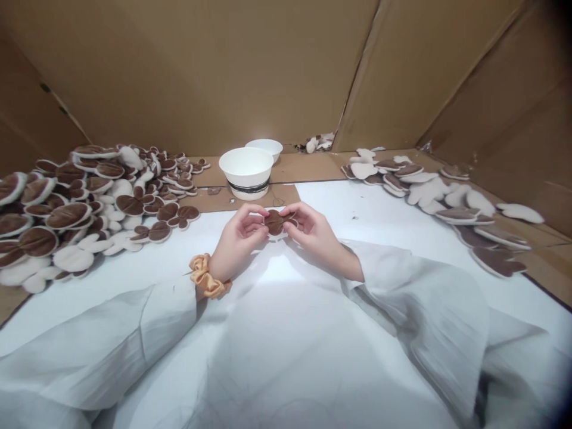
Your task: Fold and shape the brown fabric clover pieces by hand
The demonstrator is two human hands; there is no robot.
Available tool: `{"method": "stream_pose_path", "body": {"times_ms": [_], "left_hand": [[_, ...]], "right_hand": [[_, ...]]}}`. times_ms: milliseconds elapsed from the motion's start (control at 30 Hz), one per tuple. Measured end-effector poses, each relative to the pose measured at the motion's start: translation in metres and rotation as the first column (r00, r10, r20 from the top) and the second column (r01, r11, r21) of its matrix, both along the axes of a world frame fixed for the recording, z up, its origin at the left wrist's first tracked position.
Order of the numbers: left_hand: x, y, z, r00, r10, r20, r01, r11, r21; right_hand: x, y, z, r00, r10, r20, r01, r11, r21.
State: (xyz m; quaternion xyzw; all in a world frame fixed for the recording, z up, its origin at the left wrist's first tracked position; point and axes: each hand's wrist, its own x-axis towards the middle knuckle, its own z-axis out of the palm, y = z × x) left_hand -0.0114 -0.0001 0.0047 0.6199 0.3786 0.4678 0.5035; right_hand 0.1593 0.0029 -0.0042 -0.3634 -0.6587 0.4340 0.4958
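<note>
Pinching brown plush piece [274, 222] | left hand [241, 237], right hand [316, 233]: grip narrowed onto opposite sides | white bowl [245, 167] beyond

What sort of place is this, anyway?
Probably a handwork station: cardboard walls border the white worktop, brown-and-white fabric pieces lie heaped at both sides, and the left hand and right hand hold a small brown piece.
</note>
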Motion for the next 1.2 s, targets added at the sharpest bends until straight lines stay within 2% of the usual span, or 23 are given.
{"method": "stream_pose_path", "body": {"times_ms": [133,267,533,700,933,1200], "left_hand": [[0.0,-0.001,-0.0012,0.998,0.06,-0.015,-0.059,0.996,0.063],[-0.0003,-0.0023,-0.0001,0.997,0.074,-0.027,-0.072,0.995,0.062],[-0.0025,-0.0019,-0.0018,0.997,0.08,-0.021,-0.078,0.993,0.088],[-0.0028,-0.0043,0.0011,0.995,0.101,-0.004,-0.1,0.99,0.103],[-0.002,-0.0032,0.0027,0.991,0.134,0.008,-0.134,0.991,0.027],[-0.0017,-0.0026,-0.0016,0.989,0.145,0.042,-0.149,0.983,0.11]], "right_hand": [[-0.002,-0.0008,0.0012,0.999,-0.001,-0.032,0.001,1.0,-0.016],[-0.0021,0.0004,-0.0007,0.997,0.007,-0.081,-0.011,0.999,-0.047],[-0.0005,-0.0001,-0.0033,0.991,0.077,-0.111,-0.074,0.997,0.025],[-0.0013,-0.0024,0.0022,0.989,0.085,-0.123,-0.088,0.996,-0.018],[-0.0008,-0.0004,0.0038,0.988,0.068,-0.136,-0.076,0.996,-0.054],[-0.0013,-0.0022,0.0034,0.977,0.111,-0.182,-0.128,0.988,-0.083]]}}
